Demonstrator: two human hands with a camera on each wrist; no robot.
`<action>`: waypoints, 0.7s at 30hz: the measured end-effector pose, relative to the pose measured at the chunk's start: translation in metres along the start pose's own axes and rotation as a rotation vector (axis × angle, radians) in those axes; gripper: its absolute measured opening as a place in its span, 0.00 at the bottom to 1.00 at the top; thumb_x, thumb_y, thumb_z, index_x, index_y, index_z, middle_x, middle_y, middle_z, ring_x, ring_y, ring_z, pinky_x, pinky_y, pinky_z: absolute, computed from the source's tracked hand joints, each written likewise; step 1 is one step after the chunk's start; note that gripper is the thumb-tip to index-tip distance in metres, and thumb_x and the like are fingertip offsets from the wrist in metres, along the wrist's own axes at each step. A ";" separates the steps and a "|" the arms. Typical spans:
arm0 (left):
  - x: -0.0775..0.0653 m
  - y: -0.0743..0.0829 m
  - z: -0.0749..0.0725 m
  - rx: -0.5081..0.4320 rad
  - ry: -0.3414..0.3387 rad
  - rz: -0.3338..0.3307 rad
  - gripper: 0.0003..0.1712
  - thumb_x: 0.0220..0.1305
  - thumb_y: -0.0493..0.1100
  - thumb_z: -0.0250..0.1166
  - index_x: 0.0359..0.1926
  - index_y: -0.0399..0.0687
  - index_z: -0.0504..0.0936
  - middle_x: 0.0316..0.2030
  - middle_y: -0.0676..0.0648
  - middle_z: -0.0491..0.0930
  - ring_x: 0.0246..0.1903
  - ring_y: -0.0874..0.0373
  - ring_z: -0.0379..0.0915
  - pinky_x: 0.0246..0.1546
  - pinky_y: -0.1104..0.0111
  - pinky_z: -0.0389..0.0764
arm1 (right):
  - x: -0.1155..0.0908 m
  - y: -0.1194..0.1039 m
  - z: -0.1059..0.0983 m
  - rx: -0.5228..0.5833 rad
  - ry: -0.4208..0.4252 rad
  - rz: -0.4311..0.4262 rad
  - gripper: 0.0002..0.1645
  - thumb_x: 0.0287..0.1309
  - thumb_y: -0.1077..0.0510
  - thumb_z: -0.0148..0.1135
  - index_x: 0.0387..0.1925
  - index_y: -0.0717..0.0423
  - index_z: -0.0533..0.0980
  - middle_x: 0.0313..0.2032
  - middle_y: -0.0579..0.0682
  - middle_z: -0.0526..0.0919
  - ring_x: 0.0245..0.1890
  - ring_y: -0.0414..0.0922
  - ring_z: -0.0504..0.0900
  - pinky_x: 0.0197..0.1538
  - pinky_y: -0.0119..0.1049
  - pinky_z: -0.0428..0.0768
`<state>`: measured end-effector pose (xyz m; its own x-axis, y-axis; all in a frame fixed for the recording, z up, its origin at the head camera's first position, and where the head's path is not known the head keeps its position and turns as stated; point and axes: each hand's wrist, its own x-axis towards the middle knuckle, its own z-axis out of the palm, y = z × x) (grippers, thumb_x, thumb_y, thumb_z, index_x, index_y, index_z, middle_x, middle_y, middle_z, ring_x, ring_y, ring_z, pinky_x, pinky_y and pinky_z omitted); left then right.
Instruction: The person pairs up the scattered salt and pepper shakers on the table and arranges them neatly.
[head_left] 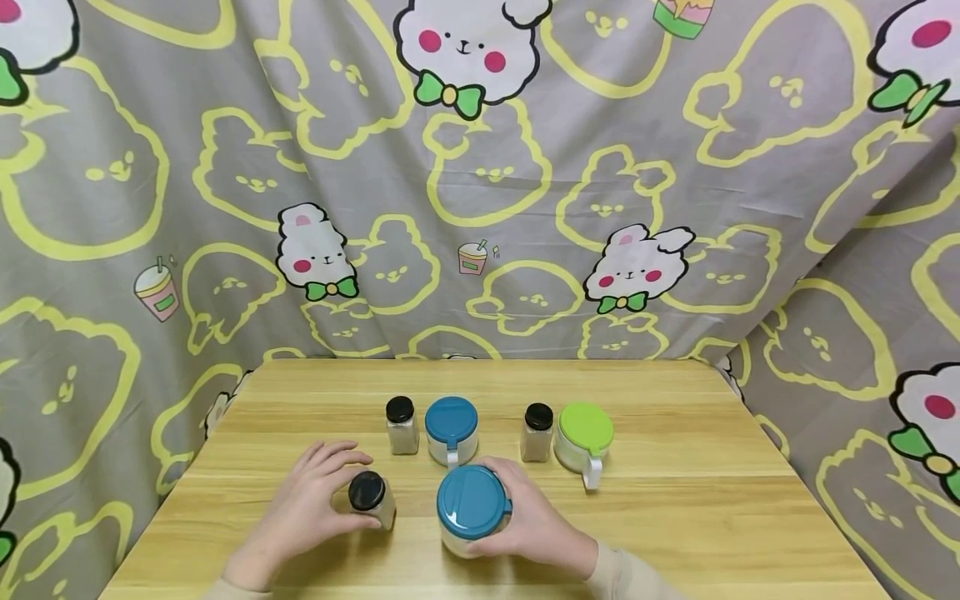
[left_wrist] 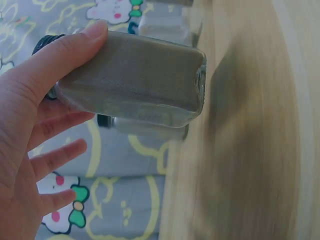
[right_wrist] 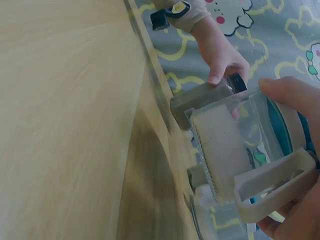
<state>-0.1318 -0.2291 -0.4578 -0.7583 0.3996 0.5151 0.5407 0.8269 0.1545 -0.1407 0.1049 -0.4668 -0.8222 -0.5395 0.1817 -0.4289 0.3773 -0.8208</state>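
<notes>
My left hand (head_left: 303, 504) pinches a small square glass shaker jar (head_left: 381, 507) with a black lid between thumb and fingers. Grey-brown powder fills most of this jar (left_wrist: 135, 75) in the left wrist view, its base close over the table. A round clear seasoning pot with a blue lid (head_left: 471, 500) is in the grip of my right hand (head_left: 536, 521), to the right of the shaker. In the right wrist view, white contents (right_wrist: 220, 142) lie in the pot, and its pale handle (right_wrist: 270, 185) sticks out toward the camera.
Farther back on the wooden table (head_left: 675, 517) stand a black-lidded shaker (head_left: 402, 429) beside another blue-lidded pot (head_left: 452, 425). Right of them, a second black-lidded shaker (head_left: 537, 437) stands by a green-lidded pot (head_left: 585, 433). A patterned grey curtain (head_left: 510, 183) hangs behind.
</notes>
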 end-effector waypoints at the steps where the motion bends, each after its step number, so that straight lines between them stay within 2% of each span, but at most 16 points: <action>1: 0.001 0.002 0.001 0.000 -0.006 -0.001 0.37 0.30 0.71 0.76 0.42 0.58 0.85 0.48 0.60 0.81 0.58 0.53 0.72 0.68 0.53 0.56 | -0.002 0.002 -0.002 0.002 0.003 0.003 0.55 0.37 0.38 0.79 0.66 0.46 0.64 0.61 0.43 0.70 0.60 0.45 0.71 0.61 0.46 0.76; 7: 0.009 0.012 0.007 -0.003 -0.007 0.014 0.38 0.29 0.71 0.77 0.43 0.58 0.85 0.47 0.60 0.82 0.58 0.53 0.73 0.64 0.46 0.60 | -0.010 0.012 -0.015 -0.018 0.020 0.019 0.55 0.36 0.39 0.80 0.66 0.44 0.62 0.61 0.44 0.69 0.59 0.46 0.72 0.59 0.45 0.77; 11: 0.014 0.017 0.010 -0.013 -0.003 0.043 0.37 0.30 0.71 0.77 0.43 0.59 0.85 0.48 0.59 0.82 0.58 0.52 0.73 0.64 0.45 0.60 | -0.015 0.016 -0.025 -0.023 0.023 0.029 0.56 0.36 0.39 0.80 0.66 0.41 0.61 0.61 0.44 0.68 0.59 0.47 0.72 0.59 0.45 0.76; 16: 0.020 0.023 0.015 -0.034 0.002 0.080 0.37 0.31 0.71 0.76 0.43 0.58 0.85 0.49 0.58 0.82 0.58 0.52 0.73 0.64 0.46 0.60 | -0.022 0.021 -0.037 -0.036 0.019 -0.001 0.56 0.37 0.40 0.80 0.67 0.42 0.61 0.63 0.45 0.68 0.59 0.47 0.73 0.61 0.44 0.76; 21: 0.027 0.031 0.019 -0.046 0.009 0.119 0.37 0.31 0.71 0.76 0.42 0.58 0.85 0.48 0.58 0.82 0.58 0.50 0.73 0.64 0.46 0.62 | -0.031 0.028 -0.047 -0.097 0.026 -0.020 0.56 0.35 0.39 0.81 0.67 0.40 0.62 0.64 0.49 0.69 0.60 0.47 0.72 0.60 0.45 0.77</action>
<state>-0.1423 -0.1854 -0.4557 -0.6845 0.4905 0.5393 0.6433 0.7545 0.1302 -0.1452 0.1678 -0.4697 -0.8222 -0.5281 0.2125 -0.4782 0.4382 -0.7611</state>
